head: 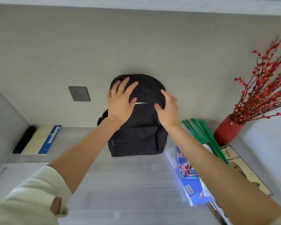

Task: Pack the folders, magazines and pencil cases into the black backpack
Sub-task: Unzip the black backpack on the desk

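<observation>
1. The grey desk (136, 184) fills the lower half of the frame, and the wall behind it carries a socket (79, 93) at centre left.
2. The black backpack (137, 127) stands upright in the middle of the frame, its back against the wall. It looks zipped shut, so I judge nothing is packed yet.
3. My left hand (120, 103) lies flat on the upper left of the bag, fingers spread and loose, pressing rather than gripping.
4. My right hand (168, 109) sits on the upper right shoulder of the bag, thumb and fingers curled into the fabric near the zip line. Whether it has the zip pull pinched, I cannot tell.
5. At lower right, under my right forearm, lies the stack to pack: a blue cartoon folder (187, 172) on top, green-spined folders (204, 137) fanning towards the bag, a magazine (243, 169) at the outer edge.
6. At the left edge rest a blue notebook (51, 139) and a black pencil case (23, 140), well apart from the bag.
7. At right, a red vase (226, 132) of berry branches stands just beside the folders.
8. Risks as I judge them: the soft bag could slump or slide if I tug the zip one-handed; my right elbow could sweep the stack off the edge; lifting the long folders could clip the vase.
</observation>
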